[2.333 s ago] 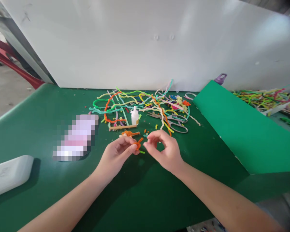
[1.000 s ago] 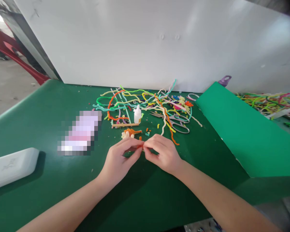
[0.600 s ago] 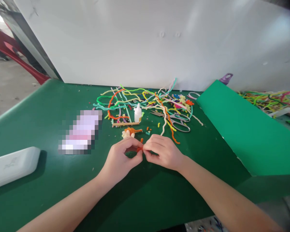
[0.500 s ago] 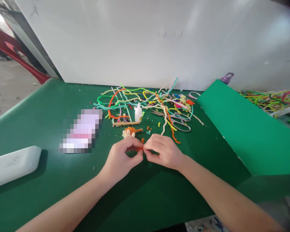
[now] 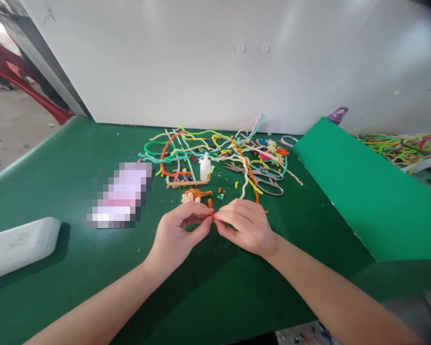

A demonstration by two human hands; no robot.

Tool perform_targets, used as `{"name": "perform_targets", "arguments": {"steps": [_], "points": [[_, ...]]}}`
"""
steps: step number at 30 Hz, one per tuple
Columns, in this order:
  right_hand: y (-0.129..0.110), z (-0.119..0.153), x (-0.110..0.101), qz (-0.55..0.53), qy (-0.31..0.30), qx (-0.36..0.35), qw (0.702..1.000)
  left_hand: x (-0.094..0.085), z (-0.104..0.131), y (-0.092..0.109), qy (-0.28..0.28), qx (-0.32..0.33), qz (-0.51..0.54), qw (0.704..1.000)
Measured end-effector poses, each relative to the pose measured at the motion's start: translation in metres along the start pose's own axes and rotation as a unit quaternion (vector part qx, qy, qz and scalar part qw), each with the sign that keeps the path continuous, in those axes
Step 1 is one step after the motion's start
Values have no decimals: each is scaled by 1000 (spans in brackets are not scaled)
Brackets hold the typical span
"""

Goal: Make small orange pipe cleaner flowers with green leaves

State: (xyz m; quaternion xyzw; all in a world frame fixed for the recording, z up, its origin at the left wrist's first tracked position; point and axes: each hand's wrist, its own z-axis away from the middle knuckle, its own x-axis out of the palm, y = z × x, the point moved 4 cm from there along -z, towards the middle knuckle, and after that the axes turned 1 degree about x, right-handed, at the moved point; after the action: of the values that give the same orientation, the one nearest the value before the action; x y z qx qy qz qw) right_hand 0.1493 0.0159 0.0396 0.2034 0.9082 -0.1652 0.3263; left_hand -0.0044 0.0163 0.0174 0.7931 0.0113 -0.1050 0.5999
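Observation:
A short orange pipe cleaner (image 5: 210, 203) is pinched between my two hands, its bent end sticking up past the fingertips. My left hand (image 5: 181, 230) grips it between thumb and index finger. From the other side my right hand (image 5: 244, 224) pinches the same piece, the fingertips of both hands nearly meeting. Just beyond my left hand lies a small orange and cream pipe-cleaner figure (image 5: 194, 194), partly covered by the fingers. Small orange and teal snippets (image 5: 221, 194) are scattered ahead of my hands.
Farther back are a tangle of coloured pipe cleaners (image 5: 208, 139), a white glue bottle (image 5: 205, 168), a thin wooden stick (image 5: 187, 184) and scissors (image 5: 269, 181). A blurred phone (image 5: 120, 194) and a white case (image 5: 23, 247) lie left. A green board (image 5: 373, 191) stands right; a white panel (image 5: 201, 67) rises behind.
Both hands have shifted slightly, with the fingers turning the orange pipe cleaner. Its upright end now sits a little higher and to the left.

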Motion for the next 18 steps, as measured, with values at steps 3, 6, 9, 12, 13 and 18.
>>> {"name": "perform_targets", "arguments": {"steps": [3, 6, 9, 12, 13, 18], "points": [[-2, -1, -2, 26, -18, -33, 999, 1, 1, -1, -2, -4, 0, 1000], [-4, -2, -5, 73, -27, -73, 994, 1, -1, -3, -13, -30, 11, 999], [-8, -3, -9, 114, -31, -115, 986, 1, -2, -5, -21, -55, 28, 998], [-11, -5, -10, 145, -41, -151, 977, 1, -3, -6, -25, -73, 42, 996], [-12, -6, -11, 151, -42, -161, 974, 1, -3, -7, -26, -79, 44, 996], [-14, -6, -11, 156, -46, -188, 969, 2, -2, -9, -29, -101, 47, 993]]}}
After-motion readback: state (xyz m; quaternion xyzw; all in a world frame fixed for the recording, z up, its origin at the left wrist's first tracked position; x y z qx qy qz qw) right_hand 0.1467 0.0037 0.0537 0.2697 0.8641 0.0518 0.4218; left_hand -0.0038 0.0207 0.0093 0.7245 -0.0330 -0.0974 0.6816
